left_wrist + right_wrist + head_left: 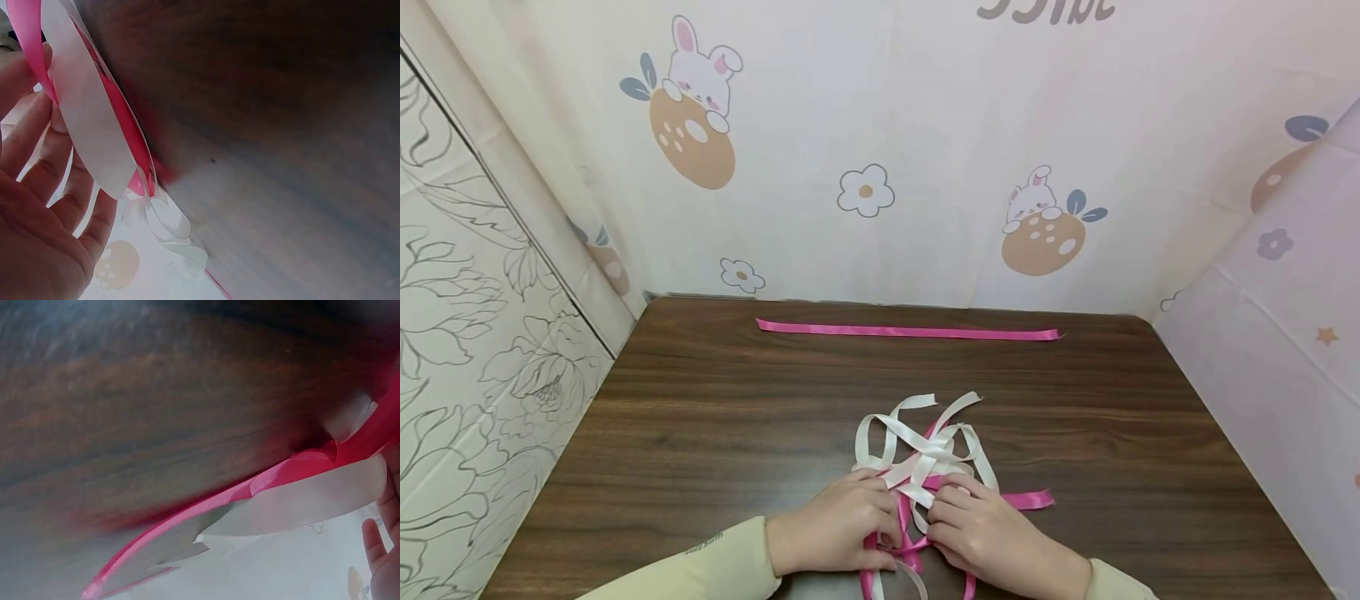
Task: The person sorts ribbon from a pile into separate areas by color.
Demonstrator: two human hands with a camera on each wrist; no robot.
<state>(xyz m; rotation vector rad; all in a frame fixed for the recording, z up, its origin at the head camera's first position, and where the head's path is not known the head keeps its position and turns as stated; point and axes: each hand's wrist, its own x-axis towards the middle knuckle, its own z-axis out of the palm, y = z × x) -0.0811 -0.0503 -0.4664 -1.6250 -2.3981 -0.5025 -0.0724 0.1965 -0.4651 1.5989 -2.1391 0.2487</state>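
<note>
In the head view, a loose tangle of white ribbon [936, 447] and pink ribbon [1028, 500] lies near the front of the table. My left hand [842, 521] is at the left side of the tangle, pinching a pink ribbon [28, 37] between thumb and fingertips. White ribbon [87, 112] hangs in front of those fingers in the left wrist view. From the right, my right hand [981, 533] holds pink ribbon with bent fingers; its fingertips are partly hidden. Pink and white ribbon [300, 500] stretch up to that hand in the right wrist view.
A separate pink ribbon strip [910, 332] lies flat along the back of the dark wooden table [700, 400]. Behind it hangs a white curtain [940, 108] with rabbit and flower prints. Printed cloth panels stand at both sides.
</note>
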